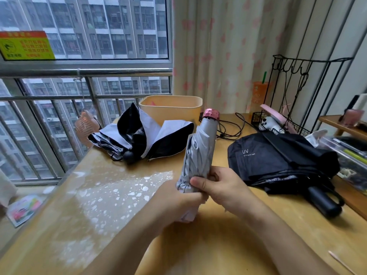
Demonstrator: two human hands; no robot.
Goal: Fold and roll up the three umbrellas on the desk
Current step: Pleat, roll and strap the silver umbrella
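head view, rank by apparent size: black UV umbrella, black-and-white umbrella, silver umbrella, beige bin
Largest to smallest:
1. black UV umbrella
2. black-and-white umbrella, nearly alike; it lies farther back, so unsure
3. silver umbrella, rolled, nearest the camera
4. beige bin, partly hidden behind the umbrellas

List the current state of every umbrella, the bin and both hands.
silver umbrella: held tilted upright, canopy gathered close
black-and-white umbrella: lying on desk, canopy loose, unrolled
black UV umbrella: lying on desk, canopy loose, unrolled
bin: upright, open-topped
left hand: grips silver umbrella's lower end
right hand: grips silver umbrella beside it
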